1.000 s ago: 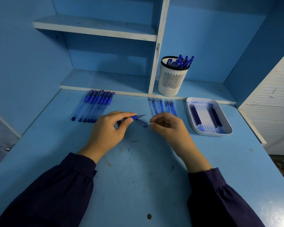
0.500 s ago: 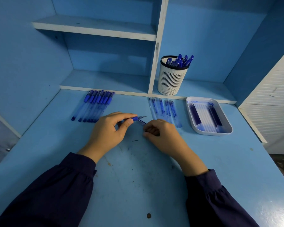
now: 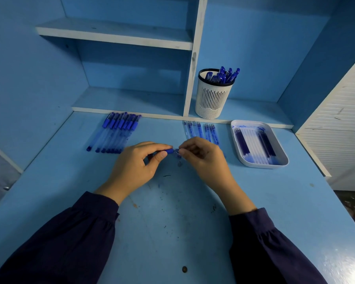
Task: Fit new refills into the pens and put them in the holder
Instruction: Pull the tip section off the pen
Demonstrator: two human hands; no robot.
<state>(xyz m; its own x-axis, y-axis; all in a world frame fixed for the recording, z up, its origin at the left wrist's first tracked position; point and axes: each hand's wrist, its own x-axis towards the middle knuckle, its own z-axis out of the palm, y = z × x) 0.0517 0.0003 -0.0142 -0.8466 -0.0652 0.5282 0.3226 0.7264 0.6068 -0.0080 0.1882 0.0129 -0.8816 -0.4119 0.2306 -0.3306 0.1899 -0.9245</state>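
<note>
Gripping the pen (image 3: pixel 166 151) around its blue grip section, the left hand (image 3: pixel 135 167) is curling its fingers and thumb round the barrel over the middle of the desk (image 3: pixel 172 222), with the pen pointing right. The right hand (image 3: pixel 201 158) is meeting it there, thumb and forefinger pinching the pen's clear front end; whether a refill is between those fingers is too small to tell. Just behind the right hand a row of refills (image 3: pixel 200 130) is lying on the desk, and well to the left capped pens (image 3: pixel 115 133) are lying side by side. A white tray (image 3: pixel 262 164) is sitting to the right with further refills (image 3: pixel 252 142) lying in it. The white holder (image 3: pixel 211 99) is standing on the low shelf (image 3: pixel 254 108) behind, with upright pens (image 3: pixel 223 75) sticking out of it.
</note>
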